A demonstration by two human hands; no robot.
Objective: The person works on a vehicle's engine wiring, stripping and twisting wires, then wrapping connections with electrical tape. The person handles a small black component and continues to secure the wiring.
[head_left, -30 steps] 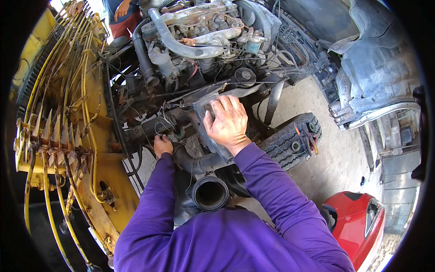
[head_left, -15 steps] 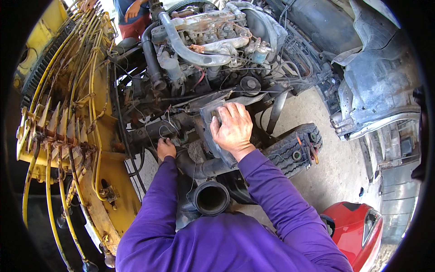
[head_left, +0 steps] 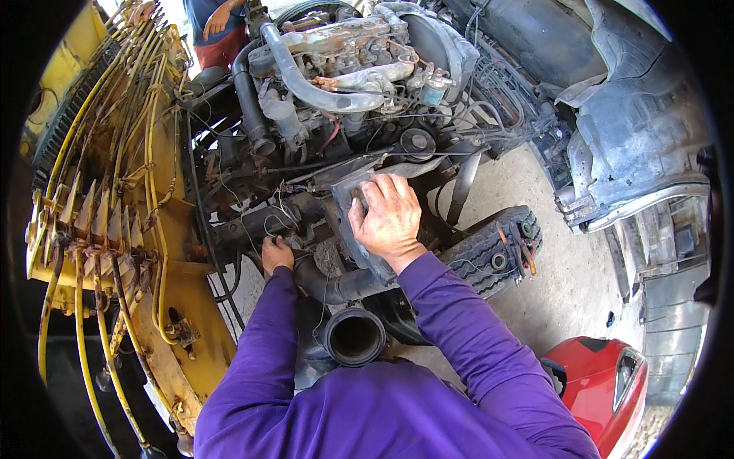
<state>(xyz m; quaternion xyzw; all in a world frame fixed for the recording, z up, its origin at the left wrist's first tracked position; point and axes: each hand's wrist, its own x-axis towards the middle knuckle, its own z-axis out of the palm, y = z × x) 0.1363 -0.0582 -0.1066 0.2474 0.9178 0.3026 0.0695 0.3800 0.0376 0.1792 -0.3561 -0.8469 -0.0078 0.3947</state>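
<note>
My right hand (head_left: 391, 220) leans on a dark, worn metal beam (head_left: 353, 222), palm down, with the thumb apart from the fingers. The fingertips reach toward the beam's far side. Lower and to the left, my left hand (head_left: 277, 255) is closed beside a dark pipe and loose thin wires (head_left: 284, 216). What its fingers hold, if anything, is hidden. A wide black pipe (head_left: 336, 284) bends beneath the beam, and a round open pipe mouth (head_left: 356, 336) faces up close to my body.
Ahead is a greasy engine (head_left: 344, 69) with a curved grey pipe. Yellow machinery with levers and thin lines (head_left: 99, 229) fills the left. A tyre (head_left: 489, 252) lies right of the beam, with a red vehicle part (head_left: 592, 390) nearer. Another person's hand (head_left: 217, 21) shows at the back.
The view has shifted slightly, so the scene sits a little further left. Both hands keep nearly the same places and poses.
</note>
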